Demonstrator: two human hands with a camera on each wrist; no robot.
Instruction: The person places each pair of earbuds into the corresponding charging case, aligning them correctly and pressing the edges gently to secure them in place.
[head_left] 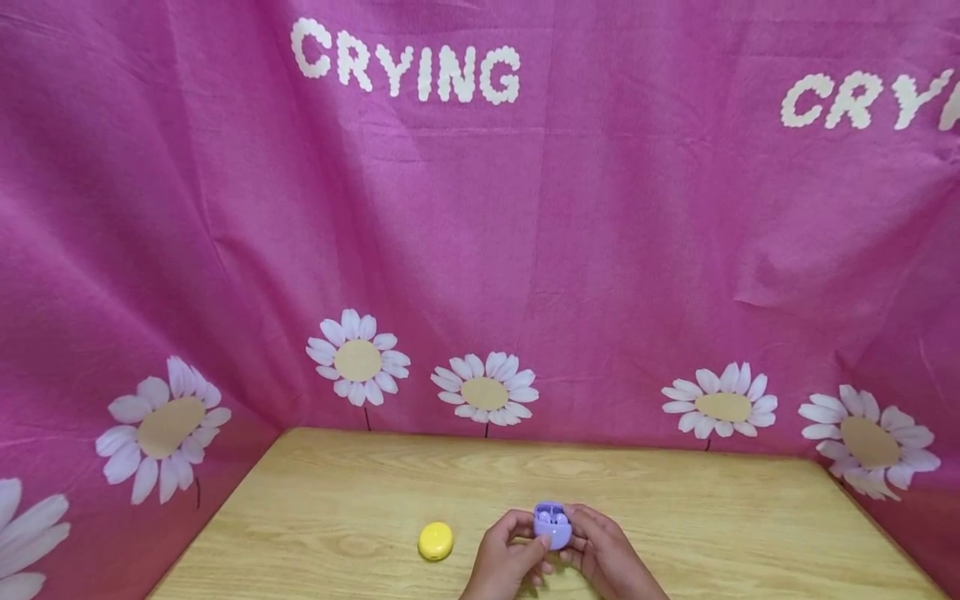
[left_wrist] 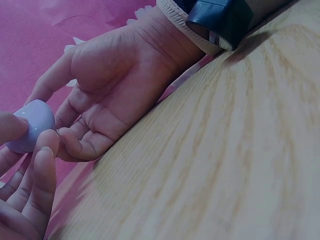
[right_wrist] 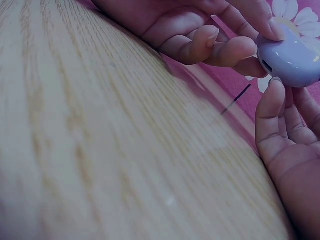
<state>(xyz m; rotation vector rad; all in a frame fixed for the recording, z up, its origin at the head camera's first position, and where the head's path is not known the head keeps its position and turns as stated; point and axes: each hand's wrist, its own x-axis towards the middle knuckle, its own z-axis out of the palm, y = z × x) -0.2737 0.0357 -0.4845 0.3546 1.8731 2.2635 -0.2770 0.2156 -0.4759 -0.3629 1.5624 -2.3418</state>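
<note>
A lilac earbud case (head_left: 553,534) is held up between both hands over the table, its lid raised and earbuds showing inside. My left hand (head_left: 504,557) grips it from the left, thumb pressed on the front. At its right side, fingers of my right hand (head_left: 604,557) hold the case near the lid. The right wrist view shows the glossy case (right_wrist: 292,60) with a dark slot in its underside. In the left wrist view, fingers partly cover the case (left_wrist: 37,122). To the left of the hands lies a rounded yellow case (head_left: 436,542), closed, touched by neither hand.
A light wood-grain table (head_left: 337,492) lies beneath the hands. Pink cloth (head_left: 600,233) printed with daisies and white lettering rises behind it and along both sides. The right wrist carries a strapped dark device (left_wrist: 220,20).
</note>
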